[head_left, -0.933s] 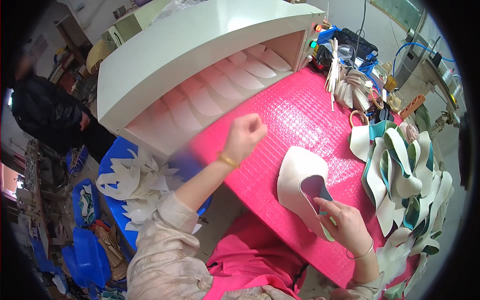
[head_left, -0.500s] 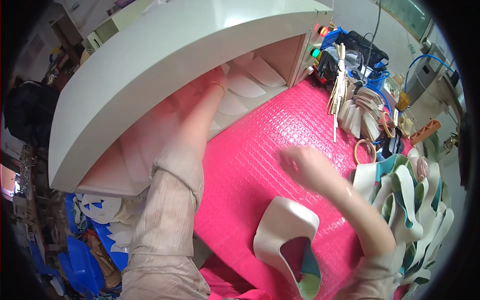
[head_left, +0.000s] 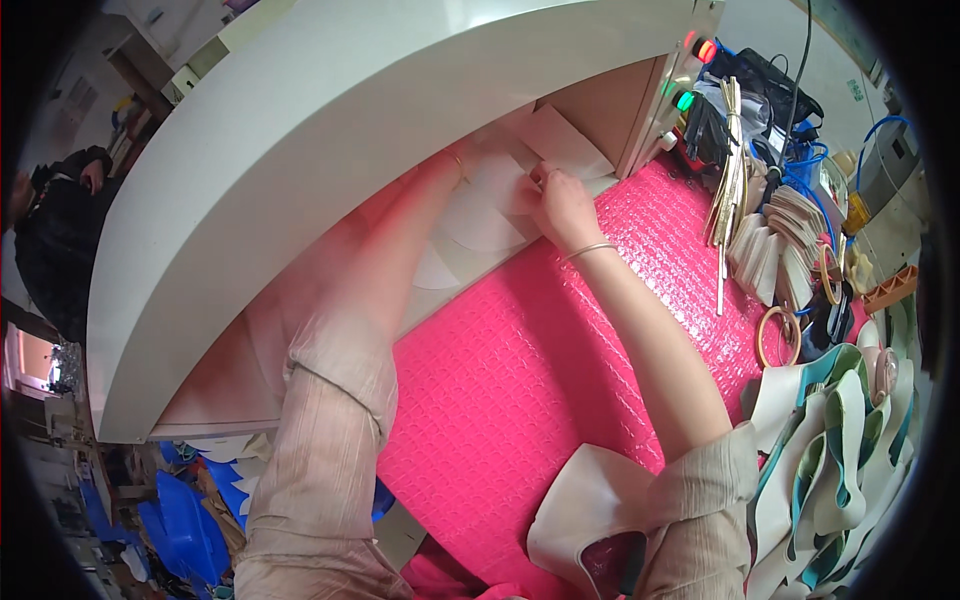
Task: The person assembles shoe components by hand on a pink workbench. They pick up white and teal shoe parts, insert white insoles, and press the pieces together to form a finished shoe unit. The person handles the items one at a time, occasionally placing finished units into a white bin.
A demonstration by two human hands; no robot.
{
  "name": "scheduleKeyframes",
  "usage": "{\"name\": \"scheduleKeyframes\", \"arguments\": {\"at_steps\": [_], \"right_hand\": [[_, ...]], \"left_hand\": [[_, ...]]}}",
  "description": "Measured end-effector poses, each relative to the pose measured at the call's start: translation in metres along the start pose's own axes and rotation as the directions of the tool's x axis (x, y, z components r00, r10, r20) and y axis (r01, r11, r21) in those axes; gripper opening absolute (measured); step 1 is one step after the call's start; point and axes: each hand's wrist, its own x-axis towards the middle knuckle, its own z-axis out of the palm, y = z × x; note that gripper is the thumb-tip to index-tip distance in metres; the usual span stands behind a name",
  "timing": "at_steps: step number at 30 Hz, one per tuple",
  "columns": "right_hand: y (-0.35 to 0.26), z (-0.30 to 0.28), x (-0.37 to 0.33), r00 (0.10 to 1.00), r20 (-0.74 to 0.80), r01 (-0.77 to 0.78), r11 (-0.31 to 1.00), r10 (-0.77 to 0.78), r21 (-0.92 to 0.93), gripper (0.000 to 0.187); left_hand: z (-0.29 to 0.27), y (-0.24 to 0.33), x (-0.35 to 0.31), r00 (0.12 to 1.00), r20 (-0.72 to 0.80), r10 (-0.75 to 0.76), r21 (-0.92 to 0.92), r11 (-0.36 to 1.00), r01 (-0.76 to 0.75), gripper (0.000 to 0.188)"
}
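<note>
One hand hidden: our left hand, beneath the hood [head_left: 300,150], grip unknown. Right hand [head_left: 567,210]: fingers [head_left: 546,179] curled at white sheets [head_left: 480,210], hold unclear. Dragging overlapped ones could crease them.

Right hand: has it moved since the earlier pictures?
Yes: the right hand moved forward across the pink textured tabletop, to the open front of the white arched machine.

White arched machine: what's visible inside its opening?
Pale flat pieces, the left forearm, and the right hand at the front. The hood covers the left fingers and the deeper interior.
</note>
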Motion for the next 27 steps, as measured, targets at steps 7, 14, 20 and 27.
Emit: {"name": "scheduleKeyframes", "arguments": {"at_steps": [7, 14, 20, 27], "right_hand": [[-0.004, -0.018, 0.000, 0.986, 0.072, -0.160, 0.980, 0.153, 0.119, 0.024], [-0.003, -0.023, -0.001, 0.990, 0.021, -0.138, 0.985, 0.141, -0.105, 0.025], [-0.001, -0.014, -0.033, 0.853, -0.074, 0.405, 0.745, -0.517, -0.530, 0.017], [0.006, -0.037, -0.055, 0.902, 0.118, 0.425, 0.811, -0.415, -0.402, 0.026]], "left_hand": [[0.003, -0.017, -0.017, 0.997, -0.074, 0.034, -0.067, 0.997, -0.039, 0.040], [0.014, -0.010, -0.009, 0.984, -0.171, 0.040, -0.060, 0.997, -0.051, 0.039], [0.002, 0.030, -0.015, 0.971, -0.239, 0.023, 0.238, 0.971, 0.035, 0.039], [-0.014, 0.044, -0.004, 0.953, -0.289, -0.091, 0.126, 0.983, 0.132, 0.033]]}}
